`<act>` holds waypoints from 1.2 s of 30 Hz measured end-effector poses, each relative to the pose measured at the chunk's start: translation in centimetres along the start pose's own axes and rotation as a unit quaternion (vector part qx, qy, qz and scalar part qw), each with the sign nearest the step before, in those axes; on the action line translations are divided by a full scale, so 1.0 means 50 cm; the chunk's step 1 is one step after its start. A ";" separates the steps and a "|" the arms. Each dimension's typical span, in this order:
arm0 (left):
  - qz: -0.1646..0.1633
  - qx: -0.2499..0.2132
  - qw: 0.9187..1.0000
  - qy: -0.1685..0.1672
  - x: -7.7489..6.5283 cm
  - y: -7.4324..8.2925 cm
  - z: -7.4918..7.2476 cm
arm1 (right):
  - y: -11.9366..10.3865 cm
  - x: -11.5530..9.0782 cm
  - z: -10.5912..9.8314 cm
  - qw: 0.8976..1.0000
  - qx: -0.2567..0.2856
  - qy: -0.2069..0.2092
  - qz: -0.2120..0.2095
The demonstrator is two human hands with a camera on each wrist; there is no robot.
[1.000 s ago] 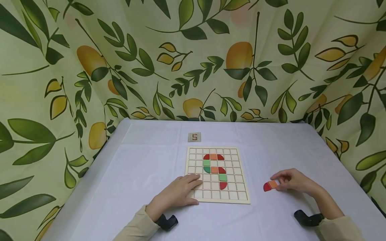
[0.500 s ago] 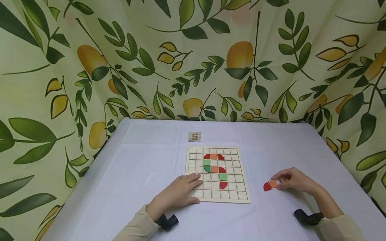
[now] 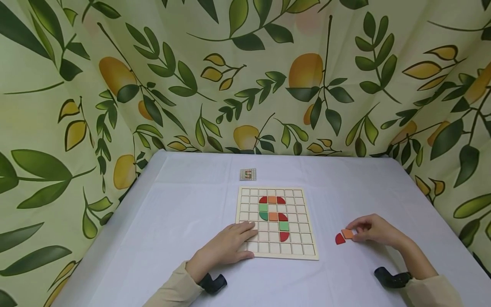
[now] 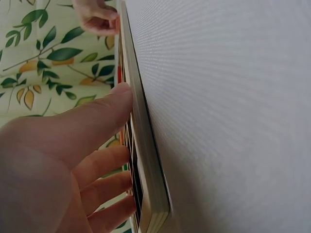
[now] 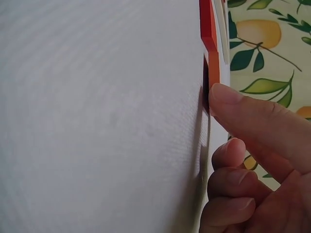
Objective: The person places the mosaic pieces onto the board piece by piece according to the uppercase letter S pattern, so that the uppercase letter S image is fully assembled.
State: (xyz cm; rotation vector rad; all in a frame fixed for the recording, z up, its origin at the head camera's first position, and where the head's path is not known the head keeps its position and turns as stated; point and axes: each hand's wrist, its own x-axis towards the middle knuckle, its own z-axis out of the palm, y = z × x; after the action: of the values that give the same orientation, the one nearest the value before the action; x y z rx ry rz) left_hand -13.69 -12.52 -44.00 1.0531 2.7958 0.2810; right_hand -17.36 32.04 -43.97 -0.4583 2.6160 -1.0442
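My left hand [image 3: 227, 242] lies flat with extended fingers on the lower left corner of a wooden grid board [image 3: 303, 250]; its thumb touches the board's near edge in the left wrist view. Red, orange and green tiles form a curving line in the grid, ending at a red quarter-round tile [image 3: 284, 236]. Right of the board, my right hand [image 3: 374, 228] pinches an orange square tile [image 3: 347, 234] between thumb and finger. In the right wrist view, a dark gap shows under this orange tile [image 5: 214, 68]. A loose red quarter-round tile [image 3: 339, 238] lies just left of it.
A small pattern card [image 3: 247, 174] with a similar curved figure lies behind the board. White cloth [image 3: 184, 192] covers the table. A leaf-and-fruit printed curtain [image 3: 215, 94] hangs behind and at both sides. Black wrist devices [image 3: 213, 283] sit on both forearms.
The orange square tile has shifted slightly away from the loose red tile, and a gap now shows between them. My left hand and the board have stayed in place.
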 end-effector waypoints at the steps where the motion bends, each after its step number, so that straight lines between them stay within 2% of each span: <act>1: 0.001 0.000 1.000 0.000 0.000 0.000 0.000 | 0.000 0.000 0.000 1.000 0.002 0.000 0.000; 24: -0.008 -0.002 1.000 -0.008 -0.003 0.010 -0.007 | -0.024 0.013 0.008 1.000 0.003 0.017 0.019; 36: -0.008 0.009 1.000 -0.003 -0.002 0.009 -0.006 | -0.048 0.019 0.016 1.000 0.012 0.019 0.007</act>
State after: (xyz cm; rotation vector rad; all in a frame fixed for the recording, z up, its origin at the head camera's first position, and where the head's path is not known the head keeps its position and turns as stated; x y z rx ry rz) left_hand -13.40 -12.27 -43.63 1.0336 2.8046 0.2505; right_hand -17.47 29.54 -43.00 -0.4182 2.6328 -1.0900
